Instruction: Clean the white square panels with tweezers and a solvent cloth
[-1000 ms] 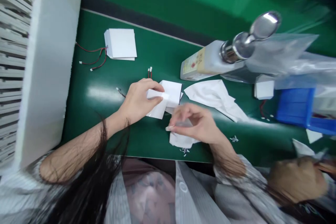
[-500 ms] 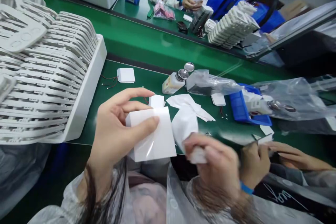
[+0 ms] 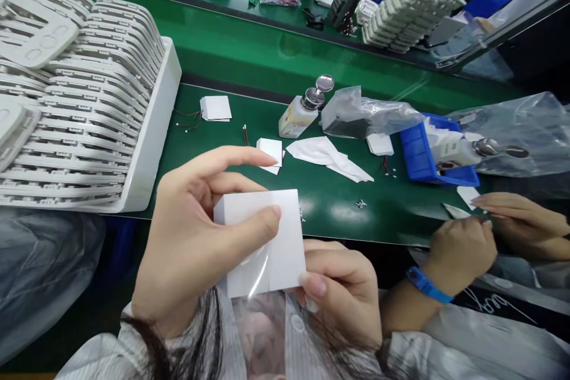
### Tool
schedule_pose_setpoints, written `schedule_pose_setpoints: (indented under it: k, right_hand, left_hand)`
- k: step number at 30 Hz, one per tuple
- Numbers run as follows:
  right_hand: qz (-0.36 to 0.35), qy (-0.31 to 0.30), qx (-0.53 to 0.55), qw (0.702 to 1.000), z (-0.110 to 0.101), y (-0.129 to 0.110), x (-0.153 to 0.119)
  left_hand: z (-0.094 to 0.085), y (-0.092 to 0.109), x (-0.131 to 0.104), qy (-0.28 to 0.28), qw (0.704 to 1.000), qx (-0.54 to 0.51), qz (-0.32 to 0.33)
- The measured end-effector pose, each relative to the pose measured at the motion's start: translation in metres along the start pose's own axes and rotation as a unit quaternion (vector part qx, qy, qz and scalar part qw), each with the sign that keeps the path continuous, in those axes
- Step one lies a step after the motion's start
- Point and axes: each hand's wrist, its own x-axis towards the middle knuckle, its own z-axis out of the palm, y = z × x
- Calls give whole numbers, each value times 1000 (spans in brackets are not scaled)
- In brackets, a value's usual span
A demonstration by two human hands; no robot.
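Observation:
My left hand holds a thick stack of square white sheets, its thumb flat on the glossy front face and its index finger stretched out above. At the stack's lower right corner, my right hand pinches the edge between thumb and fingers. A small white bit shows under the right thumb; I cannot make out what it is. Beyond the stack, a smaller set of white pads with a thin wire lies on the green table. A crumpled white cloth lies to its right.
On the left stands a white foam box packed with white plastic frames. Behind the cloth are a pump bottle and a plastic bag. A blue bin holds another bottle. A co-worker's hands work at the right.
My right hand has come in to the stack's lower right corner; before, it was blurred and apart from it, beside a white sheet. The view has tilted down slightly.

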Motion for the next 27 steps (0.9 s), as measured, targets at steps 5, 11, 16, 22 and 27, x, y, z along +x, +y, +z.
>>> schedule_pose_setpoints:
  k: [5,11,16,22,27]
  right_hand:
    - [7,-32,81,996,-6,1,-1]
    - [33,-38,116,992,-10,0,-1]
    - [32,-26,114,993,-8,1,-2]
    - [39,3,116,993,0,2,-3]
    - [52,-13,99,994,-1,0,-6]
  left_hand:
    - [0,1,-1,-2,999,-4,-37]
    - [1,1,-3,20,1000,8,-23]
    - [2,-1,-3,27,999,20,-11]
    - [3,3,-6,38,999,23,3]
    - [1,4,-12,30,999,32,5]
